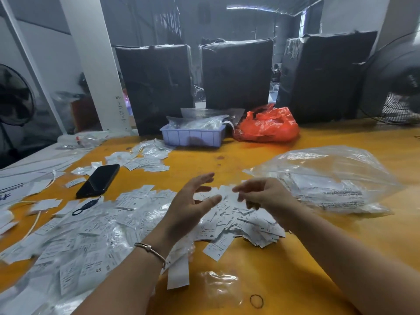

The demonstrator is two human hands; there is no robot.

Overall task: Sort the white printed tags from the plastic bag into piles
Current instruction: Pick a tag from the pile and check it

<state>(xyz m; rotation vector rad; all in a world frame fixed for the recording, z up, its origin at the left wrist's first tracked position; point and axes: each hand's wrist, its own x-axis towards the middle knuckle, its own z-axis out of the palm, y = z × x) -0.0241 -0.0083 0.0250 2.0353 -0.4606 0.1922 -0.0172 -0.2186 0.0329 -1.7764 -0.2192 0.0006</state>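
Observation:
A loose heap of white printed tags (245, 221) lies on the yellow table (295, 264) in front of me. My left hand (193, 201) hovers over the heap, palm turned inward, fingers straight and spread, holding nothing. My right hand (266, 196) is just right of it, fingers curled, pinching a white tag (229, 192) at its tip. A large clear plastic bag (327, 178) holding more tags lies to the right of my right hand. A broad spread of tags in clear sleeves (79, 242) covers the table's left side.
A black phone (98, 180) lies left of centre beside a further small tag pile (145, 158). A blue tray (193, 135) and an orange bag (268, 126) sit at the back before black wrapped bales (236, 73). A rubber band (256, 301) lies near the front edge.

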